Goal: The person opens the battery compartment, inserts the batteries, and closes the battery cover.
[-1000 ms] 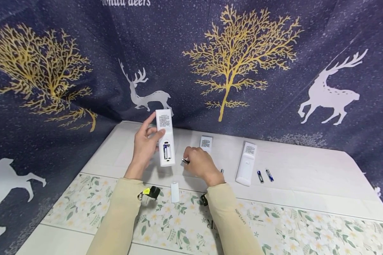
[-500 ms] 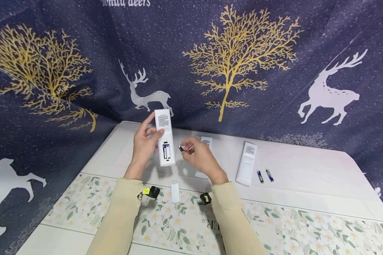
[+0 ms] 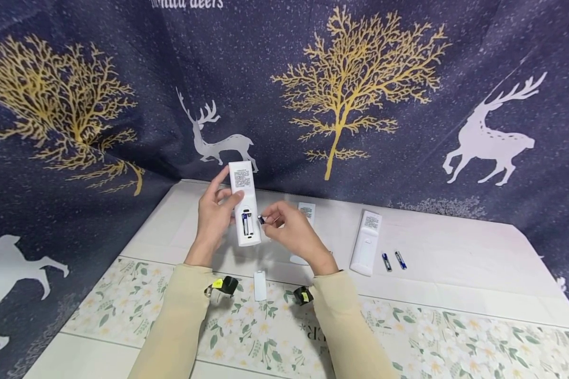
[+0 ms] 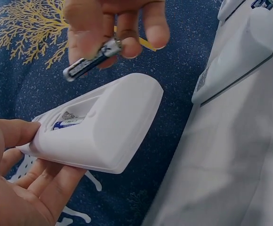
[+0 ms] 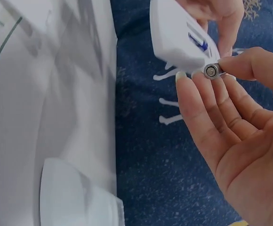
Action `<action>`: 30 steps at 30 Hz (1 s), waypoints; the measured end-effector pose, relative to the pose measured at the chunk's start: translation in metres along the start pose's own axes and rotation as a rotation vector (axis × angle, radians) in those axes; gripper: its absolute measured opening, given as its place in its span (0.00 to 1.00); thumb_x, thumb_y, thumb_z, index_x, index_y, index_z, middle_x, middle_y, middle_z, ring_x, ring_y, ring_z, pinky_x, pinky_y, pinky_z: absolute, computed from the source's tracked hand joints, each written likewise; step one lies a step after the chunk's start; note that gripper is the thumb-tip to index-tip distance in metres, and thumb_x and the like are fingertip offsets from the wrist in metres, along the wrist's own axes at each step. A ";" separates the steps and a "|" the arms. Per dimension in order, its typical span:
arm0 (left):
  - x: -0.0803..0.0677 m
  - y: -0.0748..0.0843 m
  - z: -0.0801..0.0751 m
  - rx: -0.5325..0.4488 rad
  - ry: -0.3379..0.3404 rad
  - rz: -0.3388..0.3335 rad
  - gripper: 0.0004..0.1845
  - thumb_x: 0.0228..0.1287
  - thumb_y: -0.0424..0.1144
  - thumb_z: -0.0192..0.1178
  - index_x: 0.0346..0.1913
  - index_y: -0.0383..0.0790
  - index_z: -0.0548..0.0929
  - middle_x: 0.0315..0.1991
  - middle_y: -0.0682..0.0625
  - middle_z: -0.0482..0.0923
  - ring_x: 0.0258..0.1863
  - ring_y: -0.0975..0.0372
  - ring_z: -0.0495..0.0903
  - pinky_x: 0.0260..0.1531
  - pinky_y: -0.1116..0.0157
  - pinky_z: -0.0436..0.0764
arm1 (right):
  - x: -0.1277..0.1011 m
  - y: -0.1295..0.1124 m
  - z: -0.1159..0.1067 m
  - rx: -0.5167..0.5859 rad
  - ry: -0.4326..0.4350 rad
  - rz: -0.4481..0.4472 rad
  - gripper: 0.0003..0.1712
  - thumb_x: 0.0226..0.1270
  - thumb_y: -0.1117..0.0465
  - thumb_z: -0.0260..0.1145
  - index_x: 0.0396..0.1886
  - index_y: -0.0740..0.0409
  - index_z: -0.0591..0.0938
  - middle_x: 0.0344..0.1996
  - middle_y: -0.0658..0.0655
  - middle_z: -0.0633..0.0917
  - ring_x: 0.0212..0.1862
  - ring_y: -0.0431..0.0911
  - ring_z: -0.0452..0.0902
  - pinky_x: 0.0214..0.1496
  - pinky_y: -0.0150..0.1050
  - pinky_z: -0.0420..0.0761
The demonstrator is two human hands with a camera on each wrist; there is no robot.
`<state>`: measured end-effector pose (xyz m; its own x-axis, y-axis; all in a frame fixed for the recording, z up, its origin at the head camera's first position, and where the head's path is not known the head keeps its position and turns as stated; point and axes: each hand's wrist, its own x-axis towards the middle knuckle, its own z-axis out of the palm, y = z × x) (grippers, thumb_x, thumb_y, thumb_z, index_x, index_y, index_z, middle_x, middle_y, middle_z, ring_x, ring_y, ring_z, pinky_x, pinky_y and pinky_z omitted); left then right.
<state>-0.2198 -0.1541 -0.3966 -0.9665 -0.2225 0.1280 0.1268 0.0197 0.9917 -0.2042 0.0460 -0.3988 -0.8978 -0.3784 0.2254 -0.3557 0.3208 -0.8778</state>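
In the head view my left hand [image 3: 212,218] holds a white remote control [image 3: 242,180] raised off the table, its back facing me. The battery compartment lies uncovered, with one blue-and-silver battery [image 4: 67,123] seated along one side. Close to the remote's right edge, my right hand [image 3: 293,231] pinches a second battery [image 4: 93,60] between thumb and fingers. The left wrist view has that battery tilted above the compartment, apart from it. Its end [image 5: 212,71] faces the camera in the right wrist view. A pale battery cover [image 3: 260,286] lies on the table below the remote.
Another white remote [image 3: 365,245] lies face down to the right, beside two loose batteries, the near one [image 3: 386,262] and the far one [image 3: 400,260]. A third remote [image 3: 306,209] is partly hidden behind my right hand. A dark printed curtain [image 3: 275,116] hangs behind the table.
My right hand has risen from near the table and moved left with the battery, up to the remote's side. The left hand and its remote have shifted only slightly left.
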 end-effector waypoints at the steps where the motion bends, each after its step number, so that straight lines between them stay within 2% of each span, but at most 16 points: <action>1: 0.000 0.000 0.000 0.000 0.000 0.000 0.36 0.76 0.33 0.65 0.79 0.66 0.71 0.47 0.46 0.84 0.32 0.62 0.85 0.24 0.65 0.86 | 0.000 -0.002 0.001 0.000 -0.004 0.006 0.12 0.68 0.71 0.70 0.49 0.62 0.82 0.40 0.55 0.85 0.40 0.46 0.81 0.40 0.37 0.84; 5: 0.000 0.000 0.001 0.011 -0.003 0.008 0.35 0.77 0.33 0.65 0.79 0.67 0.71 0.48 0.45 0.84 0.32 0.62 0.85 0.25 0.65 0.85 | -0.001 -0.008 0.007 -0.022 -0.021 0.004 0.09 0.67 0.71 0.70 0.44 0.60 0.81 0.38 0.54 0.85 0.40 0.45 0.82 0.40 0.36 0.83; 14: -0.001 0.001 0.000 0.013 0.007 0.033 0.35 0.76 0.33 0.65 0.79 0.66 0.71 0.48 0.45 0.85 0.31 0.62 0.84 0.21 0.68 0.82 | 0.000 -0.008 0.016 -0.091 0.001 -0.119 0.09 0.63 0.76 0.69 0.39 0.61 0.85 0.38 0.55 0.85 0.38 0.45 0.82 0.41 0.35 0.84; 25: 0.000 -0.002 0.000 0.055 0.013 0.040 0.35 0.76 0.34 0.65 0.79 0.65 0.71 0.49 0.43 0.85 0.29 0.63 0.84 0.20 0.66 0.83 | 0.000 -0.011 0.027 -0.153 0.038 -0.077 0.06 0.65 0.74 0.72 0.39 0.62 0.86 0.39 0.57 0.82 0.38 0.47 0.84 0.38 0.31 0.85; 30: 0.000 -0.003 0.000 0.070 0.009 0.047 0.35 0.76 0.34 0.66 0.79 0.65 0.71 0.48 0.43 0.85 0.30 0.63 0.84 0.20 0.65 0.83 | 0.001 -0.011 0.027 -0.193 0.007 -0.062 0.07 0.65 0.72 0.75 0.41 0.63 0.87 0.40 0.57 0.81 0.39 0.46 0.83 0.41 0.31 0.83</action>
<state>-0.2204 -0.1540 -0.3995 -0.9578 -0.2285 0.1743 0.1555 0.0981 0.9830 -0.1939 0.0190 -0.3999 -0.8743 -0.3966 0.2798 -0.4526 0.4580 -0.7651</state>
